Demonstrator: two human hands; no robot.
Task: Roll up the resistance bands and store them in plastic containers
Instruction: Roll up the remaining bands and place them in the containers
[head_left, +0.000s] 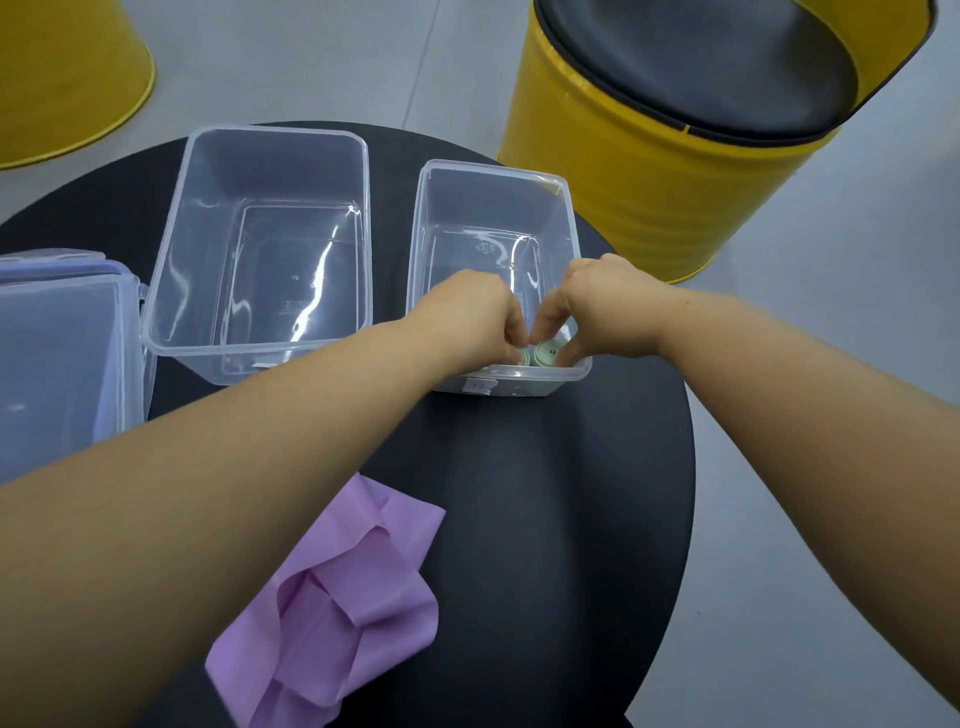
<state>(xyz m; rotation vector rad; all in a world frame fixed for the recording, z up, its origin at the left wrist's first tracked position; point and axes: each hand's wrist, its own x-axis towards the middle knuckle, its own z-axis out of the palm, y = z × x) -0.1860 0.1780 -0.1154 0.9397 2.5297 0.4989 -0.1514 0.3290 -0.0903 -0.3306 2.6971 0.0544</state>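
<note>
Both my hands reach down into the smaller clear plastic container (566, 208) at the right of the round black table (545, 493). Two pale green rolled bands (545, 356) stand on end at the container's near wall. My left hand (467, 317) has its fingers curled onto the left roll. My right hand (602, 306) has thumb and fingers curled around the right roll. A loose purple resistance band (332, 597) lies crumpled on the table near its front edge, partly under my left forearm.
A larger clear container (197, 208) stands left of the small one. A lidded clear box (62, 353) sits at the far left edge. A yellow drum stool with a black seat (649, 156) stands behind the table, another yellow drum (62, 78) at top left.
</note>
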